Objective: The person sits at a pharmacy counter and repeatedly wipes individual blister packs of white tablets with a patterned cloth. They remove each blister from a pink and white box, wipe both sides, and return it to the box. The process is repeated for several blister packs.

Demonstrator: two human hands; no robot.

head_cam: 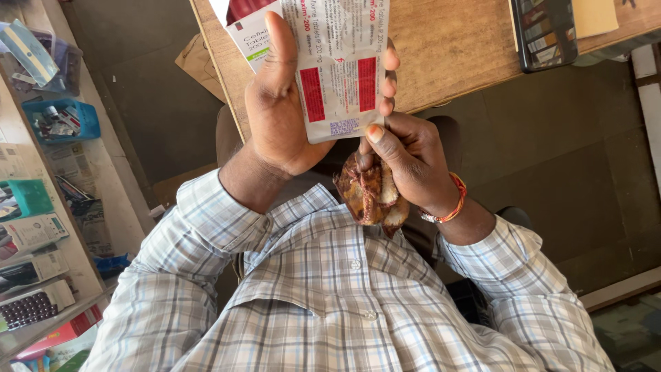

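Note:
My left hand [275, 117] holds up a white medicine tablet strip [341, 65] with red blocks on its foil, thumb pressed on its front and fingers curled behind. My right hand [416, 162], with an orange thread band and a bracelet at the wrist, pinches the strip's lower edge with its thumb. That same hand clutches a crumpled brown and cream bundle [372, 196], cloth or bag, which hangs below the strip. Both hands are close in front of my checked shirt [344, 296].
A wooden table [454, 48] lies beyond the hands, with a dark flat device [544, 31] and a tan card on it. On the left, shelves carry medicine boxes, a blue basket [62, 120] and a teal tray [27, 196].

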